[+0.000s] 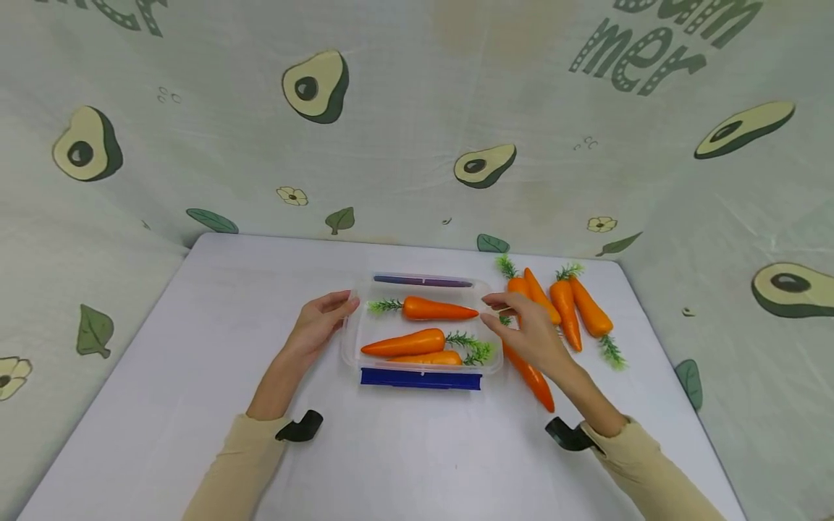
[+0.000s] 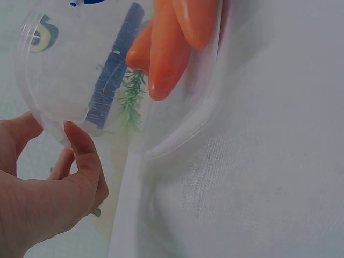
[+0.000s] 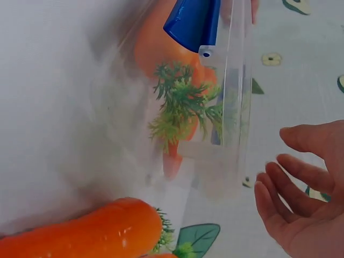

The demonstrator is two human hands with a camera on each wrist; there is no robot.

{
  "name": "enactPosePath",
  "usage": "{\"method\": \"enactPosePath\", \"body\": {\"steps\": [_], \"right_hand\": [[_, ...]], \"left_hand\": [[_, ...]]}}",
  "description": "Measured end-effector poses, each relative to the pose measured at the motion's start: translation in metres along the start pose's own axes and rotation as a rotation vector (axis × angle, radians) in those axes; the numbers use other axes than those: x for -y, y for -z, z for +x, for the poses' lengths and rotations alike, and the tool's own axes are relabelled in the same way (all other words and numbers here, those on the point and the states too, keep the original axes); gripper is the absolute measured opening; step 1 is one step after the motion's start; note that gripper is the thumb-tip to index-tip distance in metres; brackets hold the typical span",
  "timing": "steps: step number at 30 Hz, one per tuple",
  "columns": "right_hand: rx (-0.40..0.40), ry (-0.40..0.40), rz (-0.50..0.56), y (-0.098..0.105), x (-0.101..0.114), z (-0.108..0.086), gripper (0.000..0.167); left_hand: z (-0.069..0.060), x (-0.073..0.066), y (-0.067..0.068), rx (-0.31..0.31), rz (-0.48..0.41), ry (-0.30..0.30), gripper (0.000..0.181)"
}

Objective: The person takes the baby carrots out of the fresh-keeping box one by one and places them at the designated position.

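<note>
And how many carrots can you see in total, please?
8 carrots visible: three inside the clear container (one far, two near) and five on the table right of it, some partly behind the right hand; others may be hidden.

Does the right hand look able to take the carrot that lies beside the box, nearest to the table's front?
Probably yes: the right hand looks empty and close above, and the carrot lies outside the box, with nothing resting on its visible part.
</note>
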State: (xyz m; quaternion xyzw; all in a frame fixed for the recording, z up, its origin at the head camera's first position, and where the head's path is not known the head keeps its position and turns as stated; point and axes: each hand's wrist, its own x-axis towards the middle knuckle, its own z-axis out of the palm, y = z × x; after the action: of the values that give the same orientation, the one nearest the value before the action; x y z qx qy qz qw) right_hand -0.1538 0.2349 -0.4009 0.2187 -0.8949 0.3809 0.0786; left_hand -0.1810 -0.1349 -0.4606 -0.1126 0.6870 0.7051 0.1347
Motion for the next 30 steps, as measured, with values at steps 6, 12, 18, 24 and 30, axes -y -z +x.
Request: {"method": "enactPosePath", "body": {"steps": [6, 12, 18, 24, 30], "right_hand": [[0.061, 0.003, 0.025, -0.016, 0.003, 0.009, 0.034], [0.092, 0.025, 0.068, -0.033, 0.006, 0.018, 0.036], [0.135, 0.061, 0.053, -0.050, 0.007, 0.025, 0.036], [0.221, 0.077, 0.056, -0.063, 0.007, 0.029, 0.037], [0.366, 0.073, 0.065, -0.070, 0.011, 0.034, 0.037]], "left_hand": [[-0.002, 0.002, -0.001, -0.006, -0.002, -0.003, 0.061], [-0.004, 0.001, -0.002, -0.014, -0.004, -0.004, 0.060], [-0.005, -0.001, -0.002, -0.019, -0.001, -0.004, 0.060], [-0.005, -0.001, -0.003, -0.022, -0.007, -0.005, 0.059], [-0.005, -0.001, -0.003, -0.024, -0.009, -0.004, 0.060]]}}
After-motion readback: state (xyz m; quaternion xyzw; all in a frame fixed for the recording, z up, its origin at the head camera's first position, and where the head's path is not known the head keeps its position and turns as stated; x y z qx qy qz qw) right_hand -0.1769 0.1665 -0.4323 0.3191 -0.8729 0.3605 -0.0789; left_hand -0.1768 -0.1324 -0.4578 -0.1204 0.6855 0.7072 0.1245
